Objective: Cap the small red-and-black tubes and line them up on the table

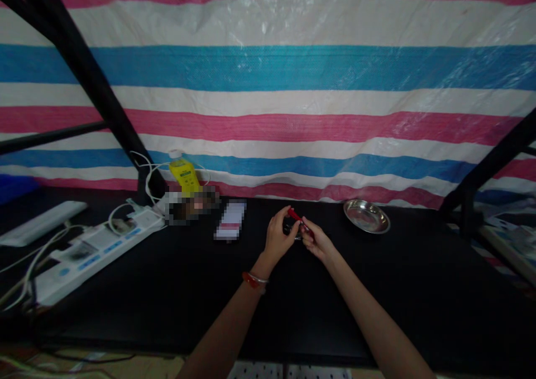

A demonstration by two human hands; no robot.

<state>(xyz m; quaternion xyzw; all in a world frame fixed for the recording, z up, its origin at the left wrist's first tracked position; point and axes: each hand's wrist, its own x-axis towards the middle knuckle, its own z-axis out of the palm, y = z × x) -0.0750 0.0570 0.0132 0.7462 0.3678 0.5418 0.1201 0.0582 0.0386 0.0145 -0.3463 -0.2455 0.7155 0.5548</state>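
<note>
Over the middle of the black table, both my hands meet at a slim red object point(294, 214) with a dark or shiny middle part; it is too small to tell its kind. My left hand point(278, 235), with a bracelet at the wrist, pinches its far left end between thumb and fingertips. The near right end sits in the curled fingers of my right hand point(317, 240). Just below and between the hands, something dark with a shiny edge point(297, 237) shows in part; the fingers hide the rest.
On the black table point(188, 295) a round metal dish point(367, 217) stands at the back right. Left of my hands lie a phone point(230, 220), a yellow bottle point(185, 172) and a white power strip point(100, 256) with cables. A striped sheet point(268, 69) hangs behind, between black frame legs.
</note>
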